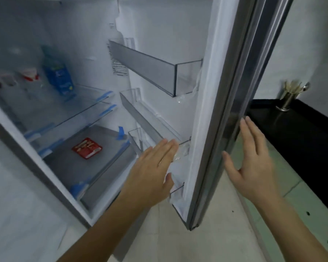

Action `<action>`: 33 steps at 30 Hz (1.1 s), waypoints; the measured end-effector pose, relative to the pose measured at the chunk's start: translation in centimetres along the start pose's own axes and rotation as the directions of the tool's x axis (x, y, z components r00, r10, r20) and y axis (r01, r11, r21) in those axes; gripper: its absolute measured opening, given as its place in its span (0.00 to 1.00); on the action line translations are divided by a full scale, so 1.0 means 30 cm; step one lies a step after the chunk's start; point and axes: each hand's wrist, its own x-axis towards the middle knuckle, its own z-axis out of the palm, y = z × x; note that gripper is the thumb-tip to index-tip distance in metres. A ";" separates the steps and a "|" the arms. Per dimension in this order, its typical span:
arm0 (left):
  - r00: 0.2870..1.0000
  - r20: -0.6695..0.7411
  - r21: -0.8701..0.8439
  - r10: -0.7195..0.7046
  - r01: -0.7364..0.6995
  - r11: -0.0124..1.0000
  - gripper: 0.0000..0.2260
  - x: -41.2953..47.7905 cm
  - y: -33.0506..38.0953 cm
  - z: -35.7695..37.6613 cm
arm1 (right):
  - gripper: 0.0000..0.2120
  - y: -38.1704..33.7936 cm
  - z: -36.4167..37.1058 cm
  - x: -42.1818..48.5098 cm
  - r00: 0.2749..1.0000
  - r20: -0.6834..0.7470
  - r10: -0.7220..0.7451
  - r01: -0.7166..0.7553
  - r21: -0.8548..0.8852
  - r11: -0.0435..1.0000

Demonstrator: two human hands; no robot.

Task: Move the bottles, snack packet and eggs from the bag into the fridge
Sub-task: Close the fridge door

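Observation:
The fridge stands open, its door (223,103) swung out to the right. A blue-labelled bottle (58,72) stands on the upper glass shelf (80,110), with a blurred red-and-white item (31,75) beside it. A red snack packet (87,148) lies flat on the lower grey cover. My left hand (155,165) reaches flat and empty toward the lower door bin (178,188), on the door's inner side. My right hand (252,161) is spread against the door's outer face near its edge. No bag or eggs are visible.
Two clear door bins (150,70) sit higher on the door, with nothing in them. A black counter (301,129) with a steel cup of utensils (288,99) lies right of the door. Pale floor tiles run below.

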 end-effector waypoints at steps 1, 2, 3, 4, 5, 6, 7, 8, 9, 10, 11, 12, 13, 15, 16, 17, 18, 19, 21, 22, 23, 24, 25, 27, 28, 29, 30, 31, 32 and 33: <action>0.999 -0.012 0.020 -0.038 0.038 0.999 0.34 -0.025 -0.005 -0.011 | 0.36 -0.009 0.011 0.002 1.000 0.006 -0.019 0.018 0.038 0.999; 0.997 -0.020 0.049 -0.078 0.079 0.996 0.35 -0.050 -0.008 -0.025 | 0.37 -0.021 0.023 0.000 0.999 0.021 -0.050 0.049 0.079 0.996; 0.992 -0.027 0.083 -0.121 0.123 0.989 0.35 -0.073 -0.006 -0.041 | 0.39 -0.034 0.035 -0.004 0.995 0.043 -0.087 0.081 0.122 0.989; 0.985 -0.034 0.117 -0.168 0.171 0.978 0.35 -0.097 -0.002 -0.056 | 0.40 -0.051 0.045 -0.009 0.991 0.070 -0.117 0.104 0.170 0.980; 0.974 -0.041 0.154 -0.222 0.226 0.962 0.35 -0.119 0.005 -0.072 | 0.41 -0.066 0.055 -0.014 0.985 0.095 -0.142 0.119 0.211 0.970; 0.958 -0.049 0.200 -0.282 0.287 0.937 0.36 -0.139 0.017 -0.089 | 0.41 -0.083 0.065 -0.017 0.979 0.112 -0.173 0.143 0.237 0.961; 0.939 -0.059 0.248 -0.340 0.344 0.906 0.36 -0.157 0.030 -0.105 | 0.40 -0.101 0.074 -0.018 0.969 0.117 -0.217 0.182 0.254 0.950; 0.920 -0.070 0.288 -0.385 0.388 0.875 0.36 -0.172 0.047 -0.121 | 0.39 -0.117 0.085 -0.018 0.955 0.118 -0.271 0.231 0.274 0.934; 0.905 -0.082 0.314 -0.417 0.421 0.851 0.34 -0.186 0.066 -0.136 | 0.38 -0.134 0.095 -0.016 0.938 0.121 -0.326 0.277 0.305 0.911; 0.893 -0.100 0.326 -0.438 0.446 0.834 0.33 -0.199 0.088 -0.152 | 0.37 -0.150 0.105 -0.011 0.917 0.130 -0.377 0.315 0.344 0.885; 0.883 -0.125 0.328 -0.452 0.467 0.822 0.32 -0.212 0.110 -0.167 | 0.37 -0.168 0.115 -0.004 0.894 0.137 -0.426 0.349 0.383 0.855; 0.874 -0.156 0.331 -0.460 0.485 0.809 0.31 -0.224 0.132 -0.180 | 0.37 -0.186 0.129 0.005 0.868 0.140 -0.476 0.382 0.422 0.822; 0.863 -0.186 0.336 -0.470 0.506 0.795 0.31 -0.236 0.152 -0.191 | 0.37 -0.205 0.147 0.014 0.840 0.142 -0.523 0.412 0.460 0.787; 0.828 -0.243 0.339 -0.505 0.561 0.756 0.33 -0.256 0.183 -0.212 | 0.36 -0.252 0.190 0.029 0.792 0.129 -0.596 0.458 0.519 0.721; 0.808 -0.265 0.342 -0.527 0.589 0.732 0.33 -0.266 0.192 -0.221 | 0.36 -0.277 0.218 0.034 0.775 0.118 -0.621 0.475 0.540 0.695; 0.789 -0.280 0.346 -0.546 0.614 0.709 0.34 -0.275 0.199 -0.229 | 0.35 -0.304 0.248 0.037 0.761 0.109 -0.640 0.484 0.561 0.671; 0.774 -0.293 0.348 -0.561 0.633 0.692 0.34 -0.284 0.199 -0.236 | 0.35 -0.334 0.278 0.042 0.747 0.102 -0.657 0.491 0.582 0.648; 0.763 -0.307 0.343 -0.569 0.647 0.681 0.34 -0.292 0.193 -0.243 | 0.35 -0.364 0.308 0.048 0.732 0.093 -0.675 0.498 0.603 0.623; 0.745 -0.335 0.328 -0.576 0.666 0.670 0.33 -0.303 0.166 -0.258 | 0.34 -0.417 0.371 0.066 0.702 0.058 -0.710 0.523 0.635 0.569; 0.736 -0.349 0.329 -0.580 0.676 0.659 0.33 -0.305 0.145 -0.264 | 0.33 -0.440 0.403 0.082 0.691 0.039 -0.722 0.537 0.641 0.549; 0.727 -0.363 0.338 -0.583 0.686 0.644 0.33 -0.305 0.121 -0.270 | 0.33 -0.463 0.434 0.103 0.685 0.026 -0.728 0.550 0.638 0.540; 0.719 -0.375 0.350 -0.585 0.694 0.629 0.33 -0.302 0.095 -0.277 | 0.33 -0.487 0.465 0.127 0.681 0.020 -0.732 0.562 0.627 0.540; 0.713 -0.385 0.361 -0.585 0.700 0.616 0.33 -0.298 0.071 -0.284 | 0.33 -0.510 0.494 0.150 0.679 0.018 -0.734 0.572 0.613 0.545; 0.708 -0.404 0.381 -0.578 0.705 0.597 0.33 -0.287 0.025 -0.292 | 0.34 -0.553 0.547 0.181 0.680 0.005 -0.733 0.588 0.593 0.550; 0.705 -0.414 0.388 -0.577 0.709 0.588 0.33 -0.284 0.005 -0.296 | 0.34 -0.571 0.569 0.188 0.676 -0.003 -0.737 0.597 0.589 0.545; 0.696 -0.424 0.390 -0.580 0.718 0.576 0.33 -0.283 -0.014 -0.298 | 0.34 -0.588 0.589 0.192 0.669 -0.007 -0.743 0.604 0.587 0.539; 0.681 -0.435 0.389 -0.589 0.732 0.559 0.33 -0.282 -0.029 -0.302 | 0.34 -0.603 0.606 0.197 0.661 -0.009 -0.751 0.612 0.585 0.532; 0.665 -0.443 0.389 -0.602 0.747 0.539 0.33 -0.280 -0.042 -0.305 | 0.34 -0.617 0.621 0.205 0.651 -0.009 -0.759 0.619 0.585 0.524; 0.652 -0.444 0.392 -0.615 0.758 0.521 0.33 -0.279 -0.052 -0.309 | 0.33 -0.630 0.634 0.218 0.642 -0.008 -0.767 0.624 0.587 0.516; 0.645 -0.444 0.396 -0.622 0.764 0.510 0.34 -0.276 -0.062 -0.313 | 0.33 -0.642 0.647 0.236 0.638 -0.014 -0.770 0.627 0.591 0.508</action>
